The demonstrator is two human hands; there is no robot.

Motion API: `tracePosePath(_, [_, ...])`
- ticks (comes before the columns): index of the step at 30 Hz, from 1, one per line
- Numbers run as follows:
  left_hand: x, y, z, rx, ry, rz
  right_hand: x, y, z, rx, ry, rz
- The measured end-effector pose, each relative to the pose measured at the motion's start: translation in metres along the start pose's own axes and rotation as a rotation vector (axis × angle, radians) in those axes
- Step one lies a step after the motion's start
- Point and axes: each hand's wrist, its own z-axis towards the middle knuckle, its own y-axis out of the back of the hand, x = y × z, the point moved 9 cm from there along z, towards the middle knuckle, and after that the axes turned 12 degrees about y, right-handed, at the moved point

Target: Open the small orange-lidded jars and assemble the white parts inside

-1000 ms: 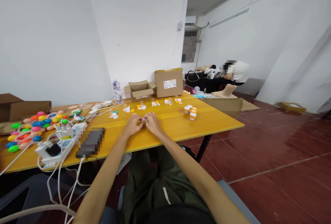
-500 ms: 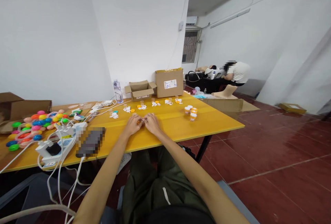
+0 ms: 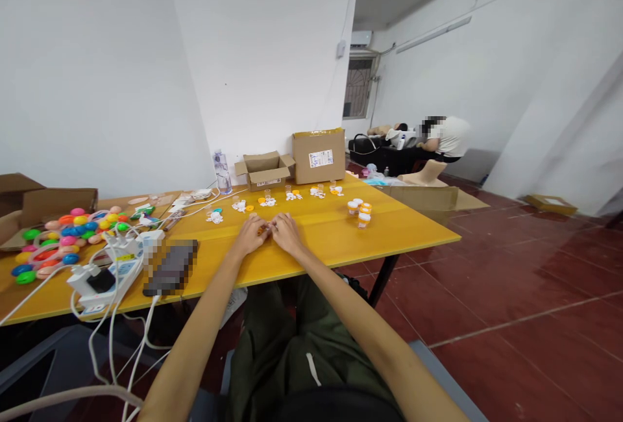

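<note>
My left hand [image 3: 251, 235] and my right hand [image 3: 285, 232] meet over the yellow table [image 3: 321, 240], fingers curled inward. Between the fingertips is a small orange piece [image 3: 261, 230], mostly covered by my left hand, so its kind cannot be made out. The right fingers pinch close to it; what they grip is hidden. Behind the hands lies a row of small piles of white pieces [image 3: 267, 202], with orange or teal rings and small clear cups [image 3: 288, 189] among them. To the right stands a cluster of small jars [image 3: 363, 219] with white and orange tops.
An open carton [image 3: 267, 178] and a taller cardboard box [image 3: 318, 157] stand at the back beside a water bottle [image 3: 222, 174]. At left are a phone [image 3: 170, 267], a power strip [image 3: 109, 285] with cables, and colourful balls [image 3: 68, 240]. A person [image 3: 450, 136] sits bent over in the background.
Both hands stay at the same spot, with only slight movement of the fingers. Nothing else on the table has visibly moved.
</note>
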Motion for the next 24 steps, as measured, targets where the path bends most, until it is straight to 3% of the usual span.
tracePosePath(24, [0.005, -0.004, 0.001, 0.02, 0.013, 0.023, 0.011, 0.002, -0.002, 0.045, 0.04, -0.093])
